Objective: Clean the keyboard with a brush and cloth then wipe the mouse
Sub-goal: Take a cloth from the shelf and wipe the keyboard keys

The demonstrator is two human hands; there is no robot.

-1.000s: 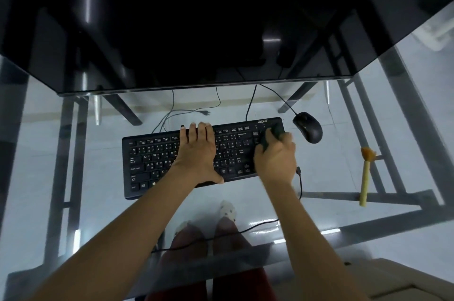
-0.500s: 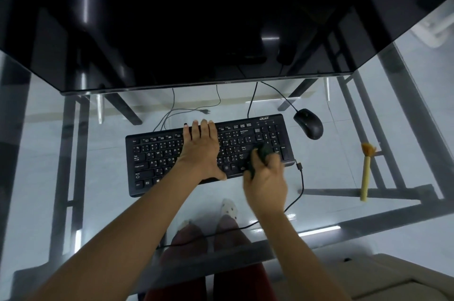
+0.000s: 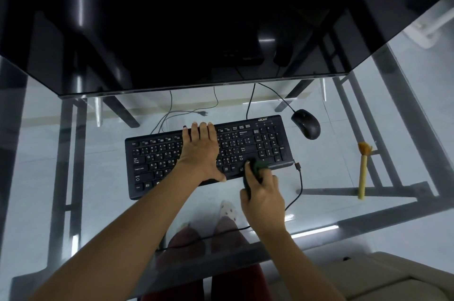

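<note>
- One black keyboard [image 3: 208, 153] lies on my glass desk [image 3: 331, 160]; my left hand [image 3: 200, 151] presses flat on it.
- My right hand [image 3: 262, 192] grips a dark cloth [image 3: 258, 165] at its near edge.
- Mouse [image 3: 305, 124] and yellow brush [image 3: 363, 170] lie to the right; pale tiled floor [image 3: 36, 153] shows beneath.

keyboard [image 3: 208, 156] | top right edge: "acer" | keys: letters

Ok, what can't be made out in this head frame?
- Cloth: mostly hidden inside the right hand; its shape is unclear.
- Keyboard middle keys: covered by the left hand.
- Key legends: too small to read.
- Monitor: dark and cut off by the top edge.
</note>
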